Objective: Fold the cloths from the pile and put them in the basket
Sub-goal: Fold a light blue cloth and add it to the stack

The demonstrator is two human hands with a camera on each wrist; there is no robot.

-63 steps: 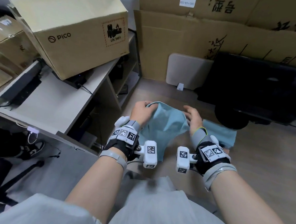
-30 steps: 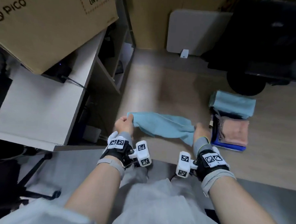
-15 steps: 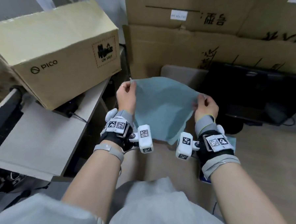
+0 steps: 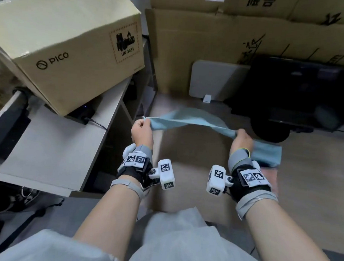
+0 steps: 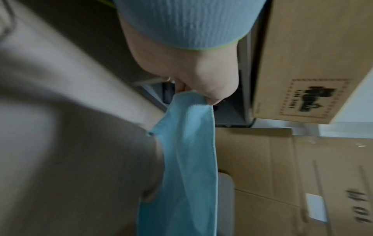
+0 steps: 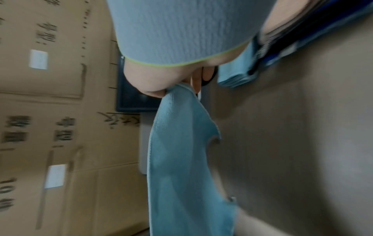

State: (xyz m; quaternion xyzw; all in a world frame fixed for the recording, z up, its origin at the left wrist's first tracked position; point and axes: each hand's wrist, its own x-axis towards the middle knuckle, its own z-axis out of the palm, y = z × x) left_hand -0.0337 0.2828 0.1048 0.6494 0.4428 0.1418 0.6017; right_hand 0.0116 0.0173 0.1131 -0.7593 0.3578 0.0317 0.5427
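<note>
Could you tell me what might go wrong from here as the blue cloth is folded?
The blue cloth is held only by small pinches at its ends, left hand and right hand, so a corner might slip. It billows between them, so the fold may land uneven. The right hand is close to the folded stack and could disturb it.

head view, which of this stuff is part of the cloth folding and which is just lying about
Job: blue cloth gripped by left hand and right hand; folded blue cloth.

Lying about: PICO cardboard box, black monitor, grey panel, white desk.
</note>
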